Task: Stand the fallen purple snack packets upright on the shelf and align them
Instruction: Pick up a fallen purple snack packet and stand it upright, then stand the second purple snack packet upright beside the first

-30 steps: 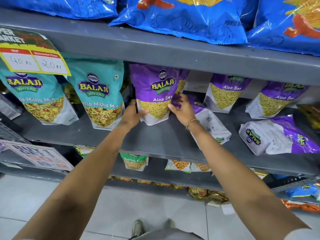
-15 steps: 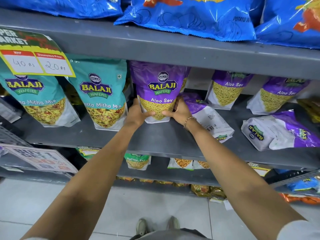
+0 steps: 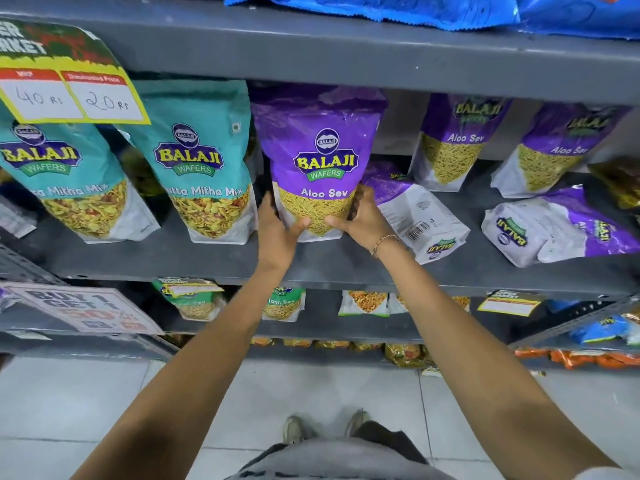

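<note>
— What has been changed since a second ago?

— Since then, the purple Aloo Sev packet (image 3: 320, 161) has been brought from a tilt to upright, and both hands have been slid down from its middle to its lower corners.

— How is it gripped?

— It is clasped from both sides. The left hand (image 3: 277, 223) is pressed against the packet's lower left edge, its thumb laid across the front near the base. The right hand (image 3: 363, 220) is curled round the lower right edge, thumb likewise on the front, so that the two thumbs nearly meet. Neither hand is spread wide — each is half-closed on the packet.

— And the arms?

— Both are stretched forward and upward and are drawn together toward the packet. A thin bracelet (image 3: 384, 242) is worn at the right wrist.

— Where is the packet placed?

— On the grey shelf (image 3: 242, 261), its base resting on the board, just right of a teal Khatta Mitha Mix packet (image 3: 204, 168); whether the two touch cannot be told. Just right of the held packet, behind the right hand, a purple packet (image 3: 422, 216) is lying flat, back side up. Farther right, another fallen purple packet (image 3: 554, 226) is seen on its side, and two upright purple packets (image 3: 453, 143) are stood at the back of the shelf.
</note>
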`<state>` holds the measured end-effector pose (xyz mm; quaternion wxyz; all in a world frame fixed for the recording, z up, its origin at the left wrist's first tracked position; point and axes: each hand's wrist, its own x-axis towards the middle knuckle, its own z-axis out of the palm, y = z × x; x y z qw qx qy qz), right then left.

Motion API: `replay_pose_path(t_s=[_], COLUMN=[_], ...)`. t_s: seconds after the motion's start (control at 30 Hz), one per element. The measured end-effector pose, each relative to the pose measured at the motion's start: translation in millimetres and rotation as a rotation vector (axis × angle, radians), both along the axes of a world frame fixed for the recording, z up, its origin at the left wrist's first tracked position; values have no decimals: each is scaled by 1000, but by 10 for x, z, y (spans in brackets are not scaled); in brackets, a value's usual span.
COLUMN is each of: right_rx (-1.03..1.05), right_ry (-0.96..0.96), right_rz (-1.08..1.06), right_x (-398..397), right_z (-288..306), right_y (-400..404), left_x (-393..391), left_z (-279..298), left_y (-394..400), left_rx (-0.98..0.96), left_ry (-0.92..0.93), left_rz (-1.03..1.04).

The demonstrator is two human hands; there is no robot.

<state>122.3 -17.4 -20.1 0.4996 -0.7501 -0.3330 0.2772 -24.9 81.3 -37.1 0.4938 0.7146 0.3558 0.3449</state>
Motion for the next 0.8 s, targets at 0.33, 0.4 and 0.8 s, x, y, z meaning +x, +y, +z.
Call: replay_pose_path(t_s=[0.33,0.4,0.8], right_rx=[67,-62,-410], right_ry=[-415,-495,301], right_rz=[-479,-499,-202], right_x=[487,743,1426], right_z=[501,545,151], right_y=[-692,-910,-1340], left_x=[450,726,1394], left_z=[62,143,222], left_y=[-991,-1092,-1274], left_rx=[4,-94,-781], left_ry=[17,40,112], left_rz=[-135,-212,-230])
